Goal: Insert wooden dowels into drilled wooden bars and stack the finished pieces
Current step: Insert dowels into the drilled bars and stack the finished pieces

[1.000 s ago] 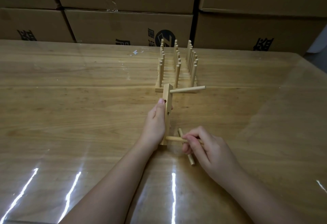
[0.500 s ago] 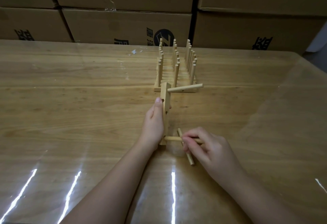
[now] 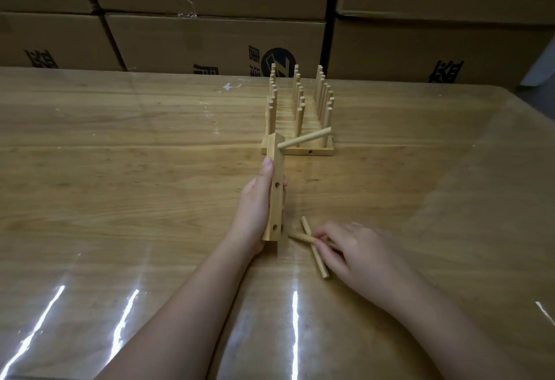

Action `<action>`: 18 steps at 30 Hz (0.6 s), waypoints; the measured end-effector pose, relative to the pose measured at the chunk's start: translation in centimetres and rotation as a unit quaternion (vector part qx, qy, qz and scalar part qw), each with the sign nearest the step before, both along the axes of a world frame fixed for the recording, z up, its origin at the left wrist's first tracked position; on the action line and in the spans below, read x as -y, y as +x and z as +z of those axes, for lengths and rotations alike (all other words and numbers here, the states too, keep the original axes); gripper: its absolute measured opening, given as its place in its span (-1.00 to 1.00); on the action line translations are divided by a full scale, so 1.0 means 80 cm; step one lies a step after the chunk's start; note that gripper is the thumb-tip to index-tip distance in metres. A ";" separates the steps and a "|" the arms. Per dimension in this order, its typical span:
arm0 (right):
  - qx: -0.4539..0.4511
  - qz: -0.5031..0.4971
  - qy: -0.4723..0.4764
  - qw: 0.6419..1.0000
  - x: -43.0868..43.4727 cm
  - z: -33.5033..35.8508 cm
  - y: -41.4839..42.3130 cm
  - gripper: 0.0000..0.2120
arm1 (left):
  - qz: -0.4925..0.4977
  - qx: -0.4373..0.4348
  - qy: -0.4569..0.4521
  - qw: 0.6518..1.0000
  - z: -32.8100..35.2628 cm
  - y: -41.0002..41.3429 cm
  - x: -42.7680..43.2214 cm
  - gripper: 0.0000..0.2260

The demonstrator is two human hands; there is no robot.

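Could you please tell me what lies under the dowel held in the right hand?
A loose dowel lies on the table, crossing beneath the held dowel in the right hand. Its middle is covered by that dowel and the fingertips.

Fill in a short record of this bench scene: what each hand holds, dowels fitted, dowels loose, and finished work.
Left hand: grips the drilled bar
Right hand: pinches the next dowel, tip just short of the bar
Fitted dowel: one, at the bar's far end
Loose dowel: one, lying on the table
Finished pieces: lined up behind the bar
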State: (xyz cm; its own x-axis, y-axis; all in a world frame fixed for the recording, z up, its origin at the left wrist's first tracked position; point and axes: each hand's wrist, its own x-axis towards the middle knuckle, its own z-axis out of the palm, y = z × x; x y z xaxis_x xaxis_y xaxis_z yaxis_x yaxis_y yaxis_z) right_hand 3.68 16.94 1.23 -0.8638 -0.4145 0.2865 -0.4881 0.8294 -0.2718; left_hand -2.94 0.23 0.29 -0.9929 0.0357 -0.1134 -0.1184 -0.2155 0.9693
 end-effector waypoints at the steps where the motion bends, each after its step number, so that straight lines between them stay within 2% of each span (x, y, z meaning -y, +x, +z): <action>1: 0.002 -0.004 0.002 1.000 0.000 -0.003 -0.001 -0.80 | -0.007 0.000 0.007 1.000 -0.002 -0.001 0.001 -0.58; 4: 0.023 -0.015 -0.031 0.999 0.003 -0.005 0.000 -0.85 | -0.020 0.005 0.052 0.998 -0.004 -0.002 0.005 -0.58; 6: 0.058 -0.009 -0.101 0.993 0.008 -0.004 0.003 -0.86 | -0.044 0.005 0.099 0.994 -0.003 -0.002 0.007 -0.60; 9: 0.065 0.016 -0.184 0.981 0.017 -0.003 0.008 -0.75 | -0.084 -0.004 0.150 0.985 -0.002 0.000 0.004 -0.61; 13: 0.082 0.029 -0.172 0.981 0.026 -0.006 0.011 -0.72 | -0.111 0.009 0.163 0.980 -0.002 0.004 -0.004 -0.60; 18: 0.094 0.023 -0.104 0.990 0.026 -0.003 0.011 -0.72 | -0.099 0.015 0.139 0.985 -0.003 0.004 -0.005 -0.61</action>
State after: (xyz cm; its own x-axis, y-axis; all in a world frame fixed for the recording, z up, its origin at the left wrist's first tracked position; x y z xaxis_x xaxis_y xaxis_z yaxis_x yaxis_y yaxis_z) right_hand 4.54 14.88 1.00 -0.8915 -0.4039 0.2053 -0.4487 0.7241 -0.5238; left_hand -2.60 0.63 0.03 -0.9595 0.2629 -0.1013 -0.2129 -0.4412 0.8718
